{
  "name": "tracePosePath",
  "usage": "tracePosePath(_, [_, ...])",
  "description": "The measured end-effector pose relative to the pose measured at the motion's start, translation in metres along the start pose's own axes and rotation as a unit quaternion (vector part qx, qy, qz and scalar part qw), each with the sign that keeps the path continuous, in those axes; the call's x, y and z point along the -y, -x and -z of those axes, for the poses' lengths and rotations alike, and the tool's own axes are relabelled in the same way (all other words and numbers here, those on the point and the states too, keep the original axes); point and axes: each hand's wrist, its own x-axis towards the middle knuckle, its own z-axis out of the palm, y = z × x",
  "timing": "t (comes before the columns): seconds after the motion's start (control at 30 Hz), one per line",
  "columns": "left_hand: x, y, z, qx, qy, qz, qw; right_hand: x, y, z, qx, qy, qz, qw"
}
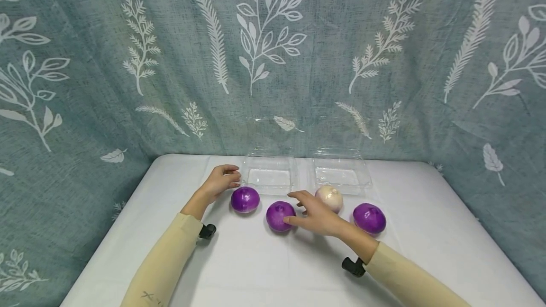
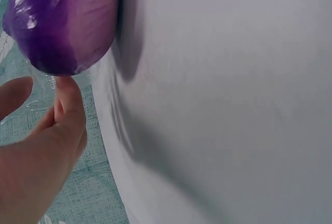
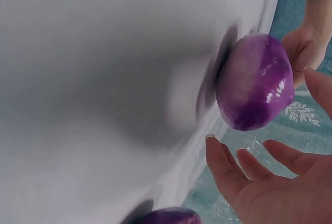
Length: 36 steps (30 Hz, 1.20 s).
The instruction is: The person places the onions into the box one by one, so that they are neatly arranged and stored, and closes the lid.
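Note:
My left hand point(image 1: 222, 183) is at the left edge of a clear plastic box point(image 1: 268, 170), its fingers loosely bent and thumb apart. Just in front of it sits a purple onion point(image 1: 245, 199), large in the left wrist view with a paler underside. Over a second purple onion point(image 1: 279, 216), my right hand point(image 1: 317, 214) spreads its fingers, and the thumb overlaps that onion in the head view. The right wrist view shows a gap between the right hand's fingers point(image 3: 223, 169) and the nearest purple onion point(image 3: 254, 81). Neither hand holds anything.
A pale, whitish onion point(image 1: 330, 198) lies beyond my right hand, and another purple onion point(image 1: 369, 219) is to its right. A second clear plastic box point(image 1: 341, 173) stands open at the back. The white tablecloth point(image 1: 243, 269) ends at a patterned green curtain point(image 1: 315, 79).

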Motion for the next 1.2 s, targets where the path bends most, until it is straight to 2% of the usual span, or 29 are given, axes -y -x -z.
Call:
tracePosePath(0.23, [0.002,-0.005,-0.003,-0.001,0.038,0.022,0.9990,-0.002,-0.003,-0.009,0.011,-0.021,-0.005,0.9997])
tracePosePath(0.47, [0.003,-0.008,-0.003,0.001,0.053,0.022,0.9983,-0.002,-0.007,-0.019,0.002,-0.010,0.001,0.9999])
tracePosePath(0.63, [0.001,-0.006,-0.004,0.001,0.067,0.027,0.9974,-0.003,-0.008,-0.023,-0.003,-0.008,-0.010,0.9999])
tracePosePath(0.83, [0.001,-0.006,-0.004,-0.001,0.064,0.028,0.9976,-0.003,-0.008,-0.025,0.000,-0.008,-0.019,0.9998])
tracePosePath(1.2, [0.003,-0.007,-0.004,-0.006,0.065,0.015,0.9977,-0.001,-0.008,-0.021,0.004,-0.013,-0.012,0.9998])
